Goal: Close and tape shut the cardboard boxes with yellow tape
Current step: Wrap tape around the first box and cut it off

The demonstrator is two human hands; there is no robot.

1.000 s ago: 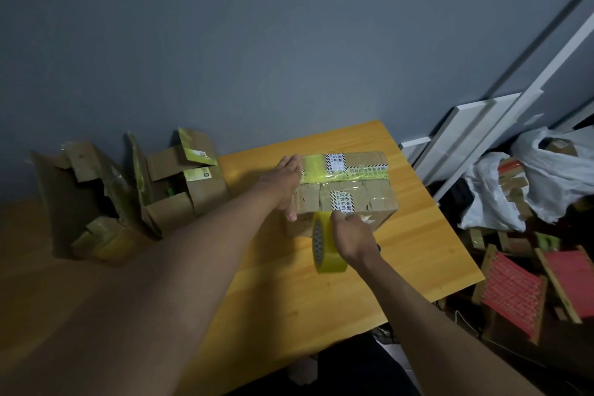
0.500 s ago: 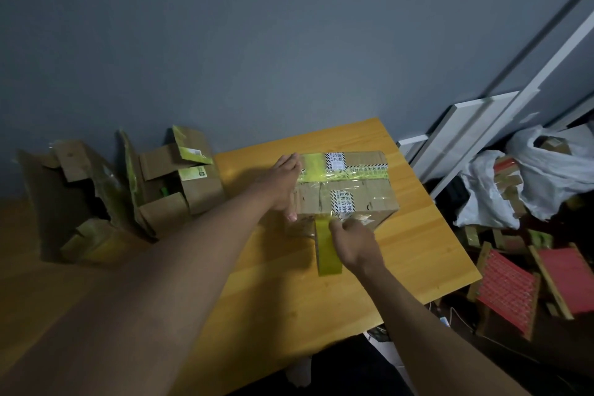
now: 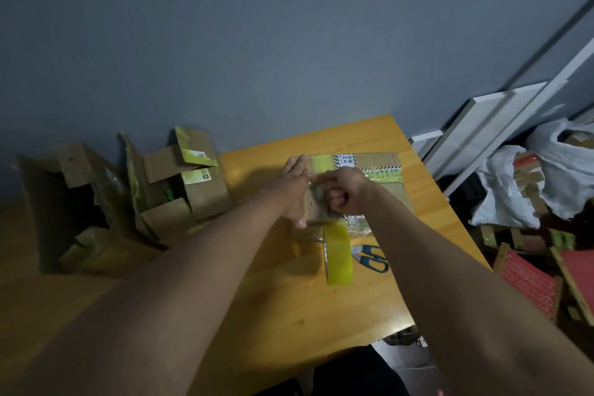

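A closed cardboard box [image 3: 390, 190] lies on the wooden table [image 3: 289, 309], with a yellow tape strip [image 3: 321, 161] and printed labels across its top. My left hand [image 3: 294, 185] rests flat against the box's left side, fingers straight. My right hand [image 3: 345, 191] sits on the box top, its index finger stretched left along the tape and its other fingers curled, holding nothing. The yellow tape roll [image 3: 338, 256] stands on edge just in front of the box, released, with its strip running up to the box's front face.
Blue-handled scissors [image 3: 371, 259] lie on the table right of the roll. Open, torn cardboard boxes [image 3: 180, 183] stand at the left against the grey wall. White boards, plastic bags [image 3: 504, 190] and red wooden frames [image 3: 527, 283] crowd the floor at the right.
My right hand let go of the tape roll and rose onto the box top. The roll now stands free in front of the box, and the scissors have come into view. My left hand stayed put.
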